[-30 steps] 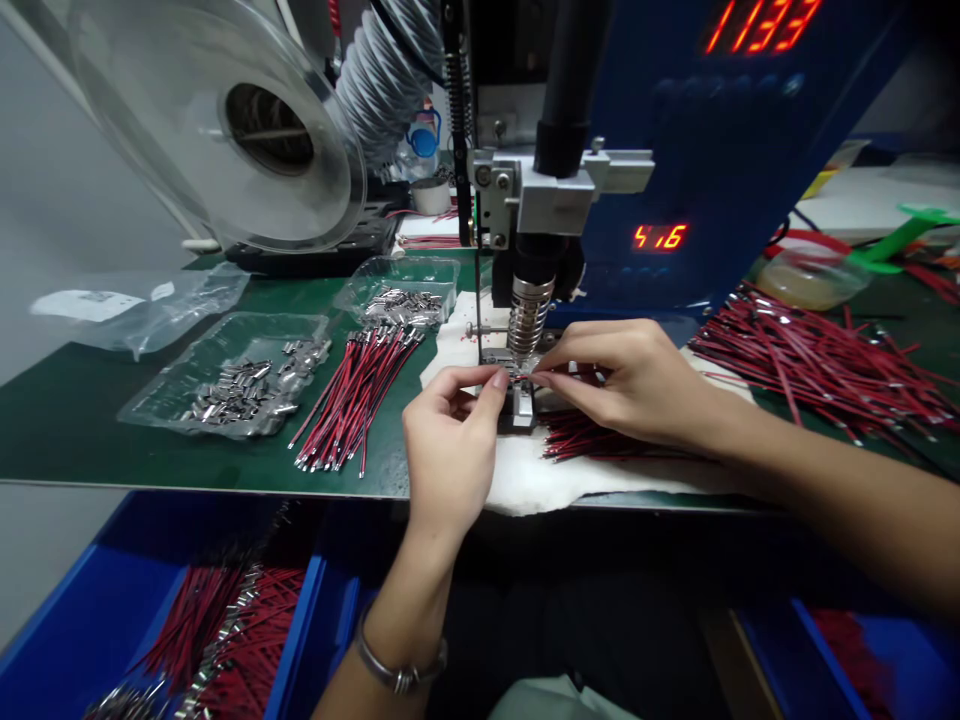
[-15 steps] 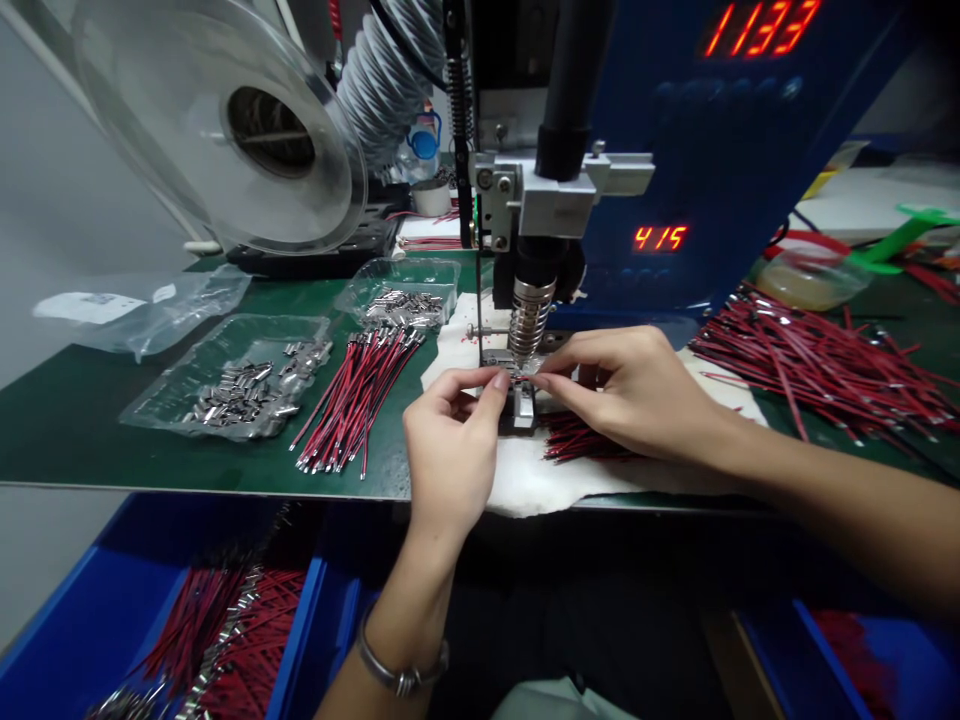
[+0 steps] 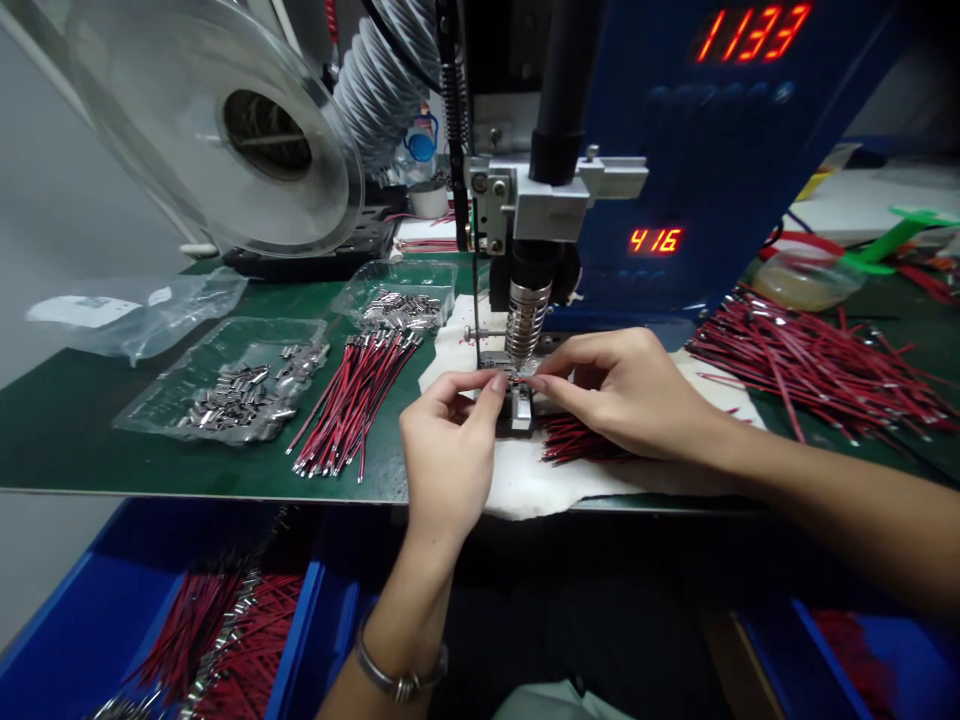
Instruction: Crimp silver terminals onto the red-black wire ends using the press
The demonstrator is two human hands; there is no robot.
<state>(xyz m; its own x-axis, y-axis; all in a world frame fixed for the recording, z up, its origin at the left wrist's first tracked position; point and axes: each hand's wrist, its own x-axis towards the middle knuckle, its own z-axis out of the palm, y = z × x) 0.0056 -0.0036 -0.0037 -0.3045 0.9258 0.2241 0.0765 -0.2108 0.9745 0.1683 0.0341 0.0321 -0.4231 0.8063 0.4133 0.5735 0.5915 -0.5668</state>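
My left hand (image 3: 448, 450) and my right hand (image 3: 616, 390) meet at a small metal fixture (image 3: 517, 405) under the ribbed tip (image 3: 526, 318) of a blue machine (image 3: 720, 150). Both hands pinch thumb and forefinger close together beside the fixture, on a small piece I cannot make out, likely a thin red wire. A bundle of red wires (image 3: 581, 440) lies on the white cloth (image 3: 540, 475) under my right hand. My left wrist wears a metal bracelet (image 3: 397, 675).
Left of the cloth lie a red wire bundle (image 3: 351, 400) and two clear trays of metal sleeves (image 3: 232, 395) (image 3: 401, 305). A big heap of red wires (image 3: 817, 365) spreads at the right. A clear reel (image 3: 217, 120) stands behind. Blue bins (image 3: 112, 620) with wires sit below the table edge.
Both hands stay at the fixture almost unmoved. The machine's lower red display went from 416 to 415 and back to 416.
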